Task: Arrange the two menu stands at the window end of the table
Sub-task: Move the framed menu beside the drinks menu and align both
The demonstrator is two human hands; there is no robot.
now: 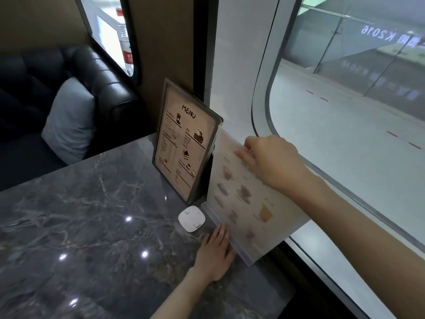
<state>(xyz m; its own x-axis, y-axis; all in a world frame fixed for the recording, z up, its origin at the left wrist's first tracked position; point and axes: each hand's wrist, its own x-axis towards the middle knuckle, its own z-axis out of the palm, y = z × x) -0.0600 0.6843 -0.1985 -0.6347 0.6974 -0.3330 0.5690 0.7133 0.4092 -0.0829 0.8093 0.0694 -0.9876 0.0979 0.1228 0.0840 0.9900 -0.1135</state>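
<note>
The surface (80,215) extends left of both hands. The clear menu stand (248,203), its print faint, is gripped at its top by the right hand (273,160); the left hand (215,252) lies flat, released, against its base. Beyond stands the framed menu stand (184,143), its back hidden. A white pad (191,218) sits just past the left fingertips.

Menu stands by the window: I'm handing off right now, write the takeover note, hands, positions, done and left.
Left hand: flat on the marble table, fingers against the clear base of the clear acrylic menu stand, steadying it.
Right hand: on the upper part of that stand, fingers over its top edge.
Framed menu stand: upright at the window end, facing the seat, untouched.
White square puck: on the table in front of both stands.
Done: framed stand looks placed.
Left: the clear stand leans toward the window and sits at an angle to the framed one; square it up beside it, then let go.
</note>
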